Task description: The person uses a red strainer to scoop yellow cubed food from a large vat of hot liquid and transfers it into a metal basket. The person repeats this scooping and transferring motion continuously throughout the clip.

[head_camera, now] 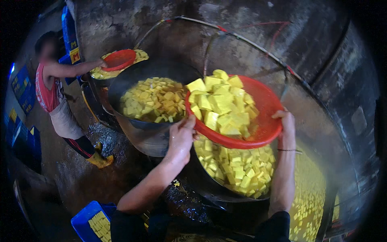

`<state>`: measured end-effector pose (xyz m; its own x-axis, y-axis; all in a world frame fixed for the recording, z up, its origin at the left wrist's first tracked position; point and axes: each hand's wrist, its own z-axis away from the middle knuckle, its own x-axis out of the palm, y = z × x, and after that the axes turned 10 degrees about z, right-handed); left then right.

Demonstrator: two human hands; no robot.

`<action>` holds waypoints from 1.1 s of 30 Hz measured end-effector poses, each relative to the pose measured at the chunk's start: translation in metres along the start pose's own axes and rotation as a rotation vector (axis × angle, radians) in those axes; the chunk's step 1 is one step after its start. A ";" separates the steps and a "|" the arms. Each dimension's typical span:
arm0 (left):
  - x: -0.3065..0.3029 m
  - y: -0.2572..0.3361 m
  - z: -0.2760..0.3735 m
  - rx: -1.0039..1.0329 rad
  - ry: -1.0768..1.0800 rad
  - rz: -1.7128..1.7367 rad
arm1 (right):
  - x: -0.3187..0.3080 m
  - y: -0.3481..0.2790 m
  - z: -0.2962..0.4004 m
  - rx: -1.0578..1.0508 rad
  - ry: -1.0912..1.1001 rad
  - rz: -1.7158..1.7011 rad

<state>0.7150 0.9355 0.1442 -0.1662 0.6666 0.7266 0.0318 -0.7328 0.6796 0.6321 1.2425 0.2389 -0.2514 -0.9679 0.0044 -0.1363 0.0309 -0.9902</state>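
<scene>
Both my hands hold a red plastic basket, tilted and heaped on its left side with yellow blocks that look like tofu. My left hand grips the left rim, thumb on top. On the right rim are the fingers of my right hand, a thin cord around that wrist. Directly below the basket stands a large metal pot filled with more yellow blocks. To its left, a second large pot holds yellow blocks in liquid, under the basket's left edge.
A co-worker at the left holds another red basket over a farther pot of blocks. A pipe runs along the wall. A vat of floating blocks lies at the right. A blue crate with yellow blocks stands lower left, on wet floor.
</scene>
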 end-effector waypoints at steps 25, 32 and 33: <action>-0.002 -0.203 -0.224 -0.430 0.423 0.801 | 0.176 0.043 -0.236 -0.317 -0.152 1.058; -0.006 -0.235 -0.228 -0.573 0.321 1.110 | 0.271 0.060 -0.226 -0.492 -0.284 1.379; -0.006 -0.235 -0.227 -0.611 0.390 1.156 | 0.284 0.070 -0.226 -0.562 -0.319 1.408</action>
<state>0.4843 1.0733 -0.0429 -0.6108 -0.3693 0.7004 -0.0787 -0.8518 -0.5179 0.3347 1.0265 0.2028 -0.2836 -0.0857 -0.9551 -0.3210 0.9470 0.0104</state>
